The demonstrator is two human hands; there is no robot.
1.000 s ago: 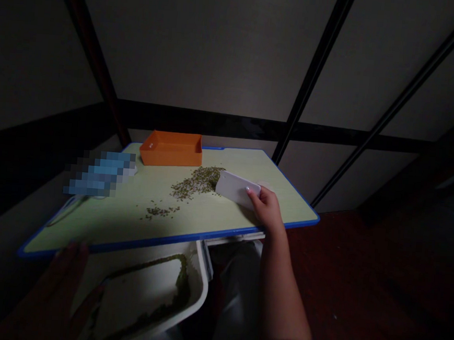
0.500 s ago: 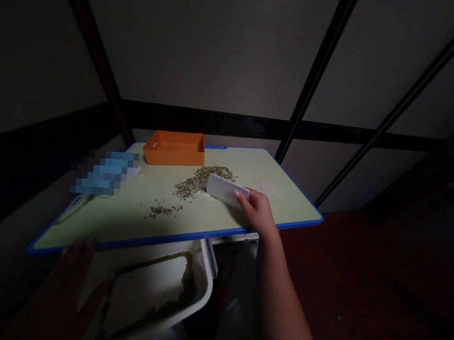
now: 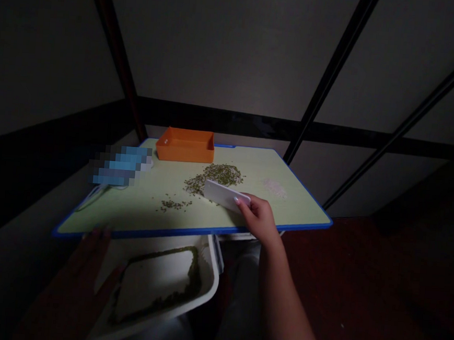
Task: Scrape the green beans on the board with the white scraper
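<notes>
Deep shadow swallows much of the left hand (image 3: 73,278), its thumb and fingers apart by the near left corner of the worktop (image 3: 298,212); whether it grips the white tub (image 3: 212,289) beneath the near edge cannot be told. That hand hides the tub's left side, and pixelation blurs a blue object (image 3: 123,164) at the worktop's left edge. The right hand (image 3: 257,217) pinches a flat, straight-sided white scraper (image 3: 225,195), tilted on its long side near the worktop's middle, masking part of a loose, grainy heap of green granules (image 3: 224,175). A thinner scatter (image 3: 173,204) lies toward the near edge, and a pale, powdery patch (image 3: 275,188) nearer the right edge. A smooth, open orange box (image 3: 185,153) sits at the far left corner. Dark green material lines the round-cornered tub; blue trim borders the pale green worktop.
</notes>
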